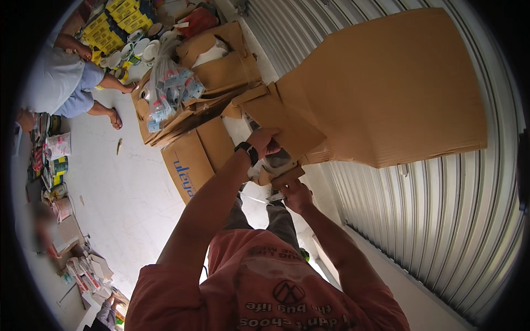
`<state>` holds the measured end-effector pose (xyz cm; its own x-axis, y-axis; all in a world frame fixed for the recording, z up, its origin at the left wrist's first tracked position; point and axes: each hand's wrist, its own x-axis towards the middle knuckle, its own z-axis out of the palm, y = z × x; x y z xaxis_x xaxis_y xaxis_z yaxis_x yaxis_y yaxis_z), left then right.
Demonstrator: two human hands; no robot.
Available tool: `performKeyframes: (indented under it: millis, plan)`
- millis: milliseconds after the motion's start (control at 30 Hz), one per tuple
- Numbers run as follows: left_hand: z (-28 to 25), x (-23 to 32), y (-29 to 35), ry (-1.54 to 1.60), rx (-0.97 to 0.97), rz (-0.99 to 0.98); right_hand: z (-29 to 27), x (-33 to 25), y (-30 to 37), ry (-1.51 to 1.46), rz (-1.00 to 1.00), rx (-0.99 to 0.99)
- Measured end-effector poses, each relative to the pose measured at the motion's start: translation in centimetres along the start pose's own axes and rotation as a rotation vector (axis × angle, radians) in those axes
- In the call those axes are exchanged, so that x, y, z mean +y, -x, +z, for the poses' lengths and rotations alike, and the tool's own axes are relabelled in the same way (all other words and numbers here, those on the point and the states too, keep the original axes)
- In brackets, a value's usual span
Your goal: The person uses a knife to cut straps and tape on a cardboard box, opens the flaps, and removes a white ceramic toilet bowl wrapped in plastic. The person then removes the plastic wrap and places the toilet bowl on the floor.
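Observation:
An opened cardboard box (262,179) stands in front of my legs, its flaps raised. Dark and grey contents (279,159) show through the gap, partly under what looks like clear plastic. My left hand (265,141), a dark watch on its wrist, reaches over the opening. Its fingers are curled at the edge of a brown cardboard flap (290,124). Beside the box's near right corner, my right hand (297,196) is closed around a slim pale object (276,197); its kind is not clear. A small folded flap (288,176) lies just above that hand.
A large cardboard sheet (397,88) leans against the ribbed metal shutter (419,204) on the right. Flattened cardboard (190,157) and a clear bag of packets (174,88) lie to the left. Another person (66,77) stands at the far left, near tubs and yellow packages (118,25).

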<state>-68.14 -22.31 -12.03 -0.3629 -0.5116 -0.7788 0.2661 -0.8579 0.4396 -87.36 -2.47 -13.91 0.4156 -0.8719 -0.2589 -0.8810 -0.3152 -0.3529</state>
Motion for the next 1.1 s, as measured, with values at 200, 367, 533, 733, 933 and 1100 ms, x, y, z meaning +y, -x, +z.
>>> performKeyframes:
  millis: [200, 367, 533, 733, 933, 1100]
  plan:
    - [-1.1, 7.5, 2.9, 0.264, 0.010, 0.090, -1.7, 2.5, -1.9, 0.132, -0.334, -0.152]
    - [-5.9, 9.2, 3.9, 0.585, -0.213, 0.161, -2.2, 3.1, -3.5, 0.046, -0.432, -0.175]
    - [-7.4, 8.9, 3.3, 0.570, -0.163, 0.208, -2.7, 3.3, -3.5, -0.040, -0.358, -0.188]
    - [-6.3, 6.5, 3.8, 0.513, -0.251, 0.217, -3.2, 2.7, -1.8, -0.123, -0.253, -0.181]
    - [-4.8, -5.2, 1.8, -0.158, 0.030, 0.233, -2.6, 2.8, 0.3, 0.013, -0.275, -0.168]
    - [-3.4, -13.1, -2.4, -0.473, 0.487, 0.520, -2.5, 3.0, 0.8, 0.069, -0.332, -0.200]
